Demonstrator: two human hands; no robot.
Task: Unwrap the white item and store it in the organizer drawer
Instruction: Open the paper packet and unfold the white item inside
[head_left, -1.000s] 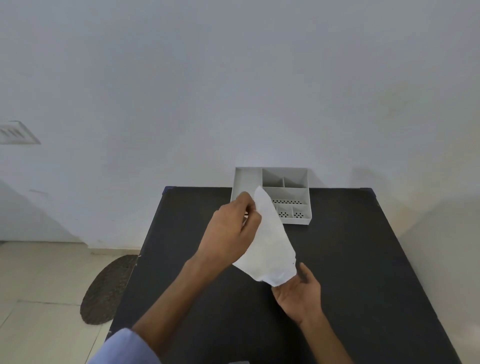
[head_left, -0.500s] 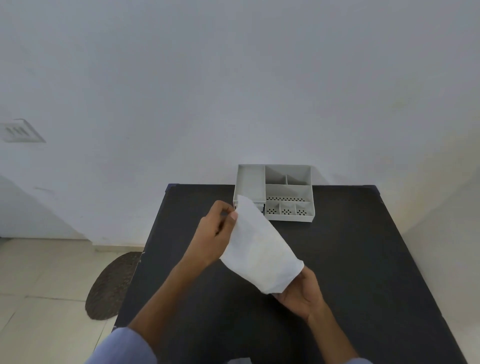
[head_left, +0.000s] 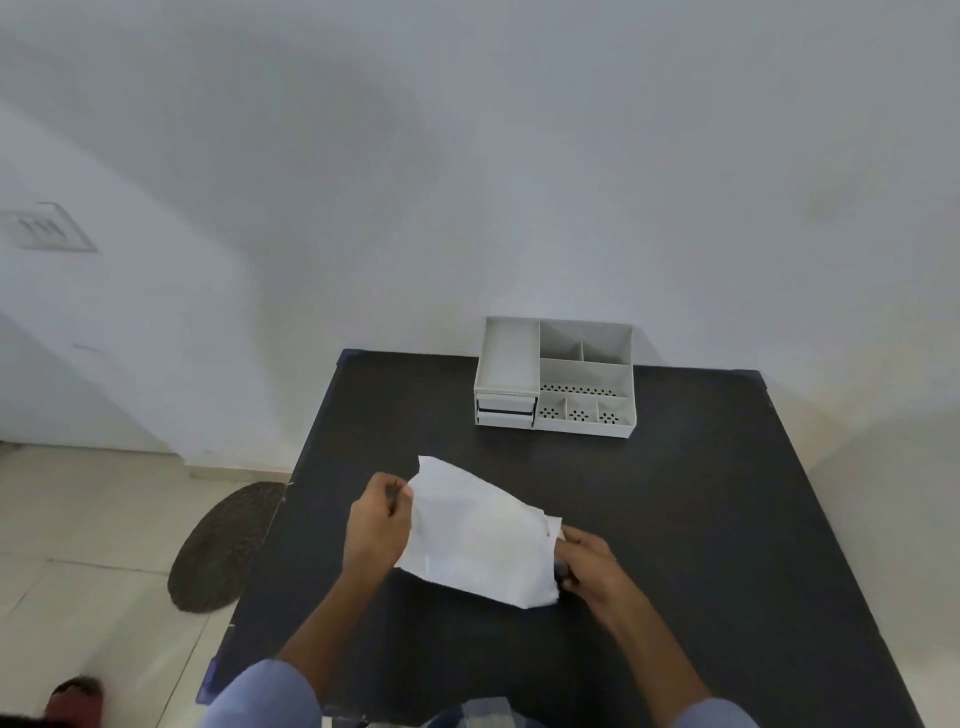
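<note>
- Left hand (head_left: 376, 525): fingers pinched on the upper-left edge of the wrapper (head_left: 475, 535).
- Wrapper is held between both hands above the table (head_left: 675, 519), long axis running upper-left to lower-right.
- Right hand (head_left: 589, 564): closed on the lower-right end; contents not visible.
- Organizer (head_left: 556, 379) lies beyond, nearer the right hand; drawers appear shut.

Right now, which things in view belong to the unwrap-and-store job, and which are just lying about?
In the job:
white wrapper, pinched by left hand and right hand
grey organizer, its drawers shut
black table

Lying about:
oval mat on the floor
red shoe
wall vent
</note>
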